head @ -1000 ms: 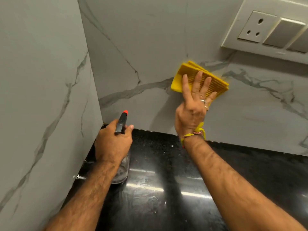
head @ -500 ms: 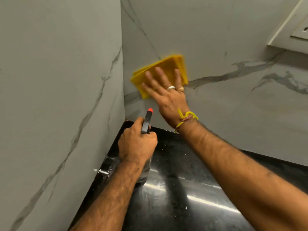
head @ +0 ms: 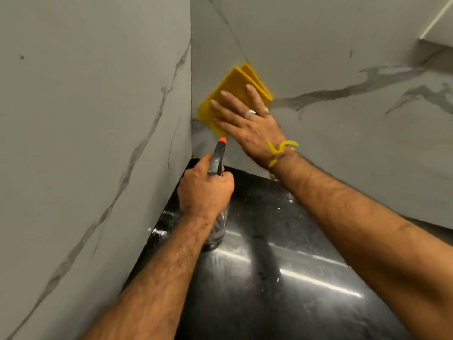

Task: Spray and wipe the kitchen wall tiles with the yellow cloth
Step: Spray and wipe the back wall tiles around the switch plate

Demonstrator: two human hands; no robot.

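A folded yellow cloth point(head: 234, 85) lies flat against the back wall tiles point(head: 343, 148), close to the corner with the left wall tiles point(head: 85, 143). My right hand point(head: 247, 119) presses it to the wall with straight, spread fingers. My left hand point(head: 204, 190) grips the neck of a clear spray bottle point(head: 218, 229) with a black trigger head and orange nozzle point(head: 222, 140). The bottle stands upright over the black countertop point(head: 282, 278), just below the cloth; its base is partly hidden by my forearm.
Both walls are grey marble-look tiles with dark veins and meet in a corner at the upper middle. The edge of a white switch plate point(head: 438, 23) shows at the top right. The glossy black countertop carries small white specks and light reflections.
My right hand has slid the cloth leftwards along the back wall, from beside the switch plate to the corner. The view has turned left. My left hand keeps the bottle.
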